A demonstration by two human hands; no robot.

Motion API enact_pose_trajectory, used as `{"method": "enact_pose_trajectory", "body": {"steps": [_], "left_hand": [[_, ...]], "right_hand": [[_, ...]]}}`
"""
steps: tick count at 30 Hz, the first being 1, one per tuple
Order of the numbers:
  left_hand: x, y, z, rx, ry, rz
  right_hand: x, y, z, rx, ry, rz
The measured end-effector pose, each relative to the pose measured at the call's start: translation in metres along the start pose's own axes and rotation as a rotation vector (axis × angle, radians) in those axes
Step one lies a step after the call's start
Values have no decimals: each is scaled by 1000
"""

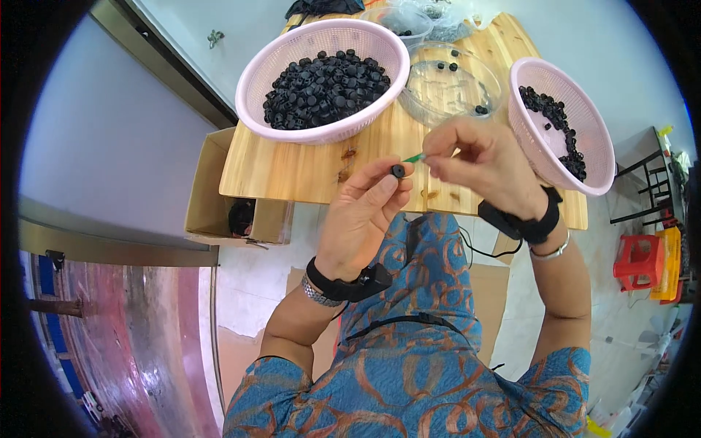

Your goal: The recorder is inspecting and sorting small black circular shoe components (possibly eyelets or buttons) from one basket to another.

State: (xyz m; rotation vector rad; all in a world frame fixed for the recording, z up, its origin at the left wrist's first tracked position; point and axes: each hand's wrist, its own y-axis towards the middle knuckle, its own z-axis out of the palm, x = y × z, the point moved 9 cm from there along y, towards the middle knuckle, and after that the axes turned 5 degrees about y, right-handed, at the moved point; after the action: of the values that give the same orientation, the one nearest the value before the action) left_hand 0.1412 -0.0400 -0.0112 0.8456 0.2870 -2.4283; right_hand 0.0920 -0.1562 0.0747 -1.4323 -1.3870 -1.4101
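Observation:
Between the thumb and fingers of my left hand [364, 212], closed over the table's front edge, is a small round black part [398, 171] with a dark centre. My right hand [485, 160] is pinched just beyond it on a thin green piece [414, 158]. The green piece's tip lies close to the black part; I cannot tell whether they touch. My right fingers hide the rest of it. Ahead and left, a large pink basket [252, 117] holds a heap of similar black parts [325, 89].
A clear round tray [420, 109] with a few black parts sits mid-table. To its right is a second pink basket [599, 146] with fewer parts. Further back stand a clear bowl [409, 18] and plastic bags [449, 29]. A cardboard box [204, 212] stands by the wooden table [270, 175].

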Motion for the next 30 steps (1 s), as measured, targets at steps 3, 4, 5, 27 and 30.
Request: {"method": "enact_pose_trajectory", "body": {"steps": [3,4,5,27,30], "left_hand": [[7,-2,7,7,-6,-8],[8,-3,8,8,18,-6],[10,-4,10,8,44,-3],[-1,-22,35,48,663,263],[-4,-25,36,49,708,293]], "right_hand": [[4,-16,6,-39,-123,-28],[11,-20,7,-48,-222,-110],[18,-24,9,-56,-320,-192],[49,-60,27,-18,-712,-403],[49,-59,28,-7,-714,-394]]}}
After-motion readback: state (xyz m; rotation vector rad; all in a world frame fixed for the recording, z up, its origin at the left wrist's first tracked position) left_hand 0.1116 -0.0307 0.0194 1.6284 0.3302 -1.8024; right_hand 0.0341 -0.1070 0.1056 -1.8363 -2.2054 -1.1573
